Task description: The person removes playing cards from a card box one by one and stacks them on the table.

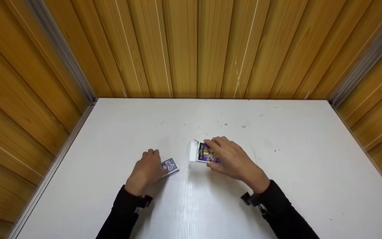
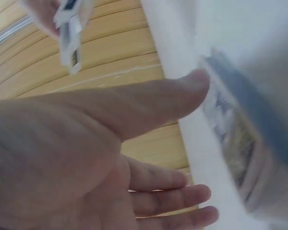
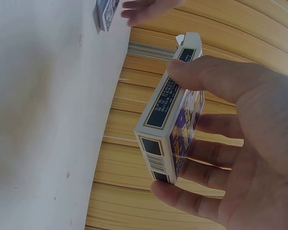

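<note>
card box purple-white, flap open, pinched by right hand; left hand flat beside deck.

Surface: white table, scuffed, dark specks twd far edge.
On it, left-centre: deck of cards, blue backs up, lying flat.
On it, centre: purple card box, white flap open twd the deck, just beside it.
</note>
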Demonstrator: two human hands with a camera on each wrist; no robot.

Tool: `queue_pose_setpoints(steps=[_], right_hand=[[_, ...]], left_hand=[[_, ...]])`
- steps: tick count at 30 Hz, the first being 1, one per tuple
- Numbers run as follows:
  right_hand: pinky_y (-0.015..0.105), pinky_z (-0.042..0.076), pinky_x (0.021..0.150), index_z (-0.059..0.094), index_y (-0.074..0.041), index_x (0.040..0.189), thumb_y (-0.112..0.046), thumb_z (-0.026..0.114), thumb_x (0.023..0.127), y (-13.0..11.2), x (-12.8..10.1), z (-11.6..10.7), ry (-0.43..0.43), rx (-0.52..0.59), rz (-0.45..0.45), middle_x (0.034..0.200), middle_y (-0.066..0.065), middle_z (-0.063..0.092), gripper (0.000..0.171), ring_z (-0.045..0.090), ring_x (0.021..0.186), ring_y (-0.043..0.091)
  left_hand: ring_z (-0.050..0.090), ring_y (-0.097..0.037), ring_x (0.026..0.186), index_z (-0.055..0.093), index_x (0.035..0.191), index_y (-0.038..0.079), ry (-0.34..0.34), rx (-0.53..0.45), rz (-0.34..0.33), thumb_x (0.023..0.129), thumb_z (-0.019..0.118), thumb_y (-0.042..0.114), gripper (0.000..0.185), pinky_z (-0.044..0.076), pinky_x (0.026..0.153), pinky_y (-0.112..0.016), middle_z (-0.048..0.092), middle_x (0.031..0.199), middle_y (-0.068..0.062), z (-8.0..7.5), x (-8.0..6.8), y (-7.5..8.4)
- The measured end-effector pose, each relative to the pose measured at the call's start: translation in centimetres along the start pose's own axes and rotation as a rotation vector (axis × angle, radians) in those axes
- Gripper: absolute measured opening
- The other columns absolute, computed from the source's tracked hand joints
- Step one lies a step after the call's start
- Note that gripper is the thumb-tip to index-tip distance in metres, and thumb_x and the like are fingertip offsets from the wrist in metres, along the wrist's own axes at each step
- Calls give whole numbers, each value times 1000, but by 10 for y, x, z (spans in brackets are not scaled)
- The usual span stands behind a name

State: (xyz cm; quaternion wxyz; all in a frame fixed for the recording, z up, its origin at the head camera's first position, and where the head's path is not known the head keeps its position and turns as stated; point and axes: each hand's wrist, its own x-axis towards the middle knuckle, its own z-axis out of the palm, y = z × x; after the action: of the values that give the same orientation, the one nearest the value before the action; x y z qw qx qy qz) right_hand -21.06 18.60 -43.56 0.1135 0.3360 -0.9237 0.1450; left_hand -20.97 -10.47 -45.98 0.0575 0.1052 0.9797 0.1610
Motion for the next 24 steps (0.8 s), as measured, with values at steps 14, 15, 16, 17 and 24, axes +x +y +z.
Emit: queue_pose_setpoints(steps=[14, 15, 16, 17, 24], right_hand=[[39, 52, 86, 57, -7, 144, -27, 88, 84, -7, 1, 5, -5, 27, -33, 125, 9, 62, 70, 58, 109, 22], [38, 52, 86, 57, -7, 144, -26, 88, 84, -8, 1, 5, -3, 30, -38, 125, 8, 62, 70, 58, 109, 22], [38, 52, 87, 57, -7, 144, -26, 88, 84, -9, 1, 4, -1, 34, -44, 125, 8, 62, 70, 58, 110, 22], [38, 52, 87, 57, -7, 144, -26, 88, 84, -10, 1, 4, 3, 36, -51, 126, 8, 62, 70, 58, 110, 22], [38, 52, 90, 57, -8, 143, -24, 88, 83, -17, 0, 3, 32, 10, -95, 125, 8, 61, 69, 58, 106, 21]], left_hand=[[61, -12, 74, 59, 97, 4, 378, -542, 412, 95, 68, -4, 13, 54, 65, -25, 64, 83, -2, 7, 2, 48], [61, -12, 74, 58, 97, 4, 350, -571, 396, 95, 67, -5, 13, 54, 65, -24, 64, 84, -2, 9, 3, 49], [60, -12, 74, 56, 97, 5, 325, -593, 379, 95, 67, -4, 14, 54, 65, -24, 63, 84, -2, 11, 4, 50], [60, -12, 75, 56, 97, 5, 306, -612, 363, 95, 67, -4, 14, 53, 65, -24, 63, 85, -2, 12, 4, 51], [60, -13, 77, 53, 96, 5, 190, -736, 296, 96, 71, 5, 18, 52, 66, -23, 62, 85, -2, 15, 5, 46]])
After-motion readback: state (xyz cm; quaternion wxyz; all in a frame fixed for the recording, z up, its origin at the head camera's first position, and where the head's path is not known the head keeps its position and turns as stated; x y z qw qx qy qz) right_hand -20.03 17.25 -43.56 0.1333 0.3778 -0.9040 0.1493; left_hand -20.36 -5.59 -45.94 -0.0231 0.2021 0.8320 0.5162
